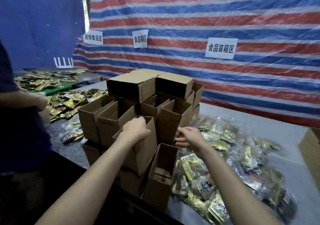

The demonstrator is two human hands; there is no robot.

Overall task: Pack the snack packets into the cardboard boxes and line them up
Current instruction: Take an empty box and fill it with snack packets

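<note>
- so right now this looks like the box-grabbing step, not the filling one. the left hand (136,128) is clamped on the top edge of an open cardboard box (143,148) at the front of the stack of boxes (138,103).
- the right hand (189,137) is empty, fingers loosely spread, hovering just beside that box and above a narrower open box (164,162) that leans at the near edge of the counter (242,117).
- the snack packets (225,164) are heaped in clear bags on the counter's right side, right next to the boxes. more loose packets (69,102) lie over toward the left end, where another person (20,121) stands.
- the boxes i can see into look empty or too dark to tell, so i'd guess packing is barely started on this batch.
- next move, i reckon: pull the gripped box clear without knocking its neighbours, set it flat, then send the free hand right for packets. the leaning box looks tippy, so watch that one.
</note>
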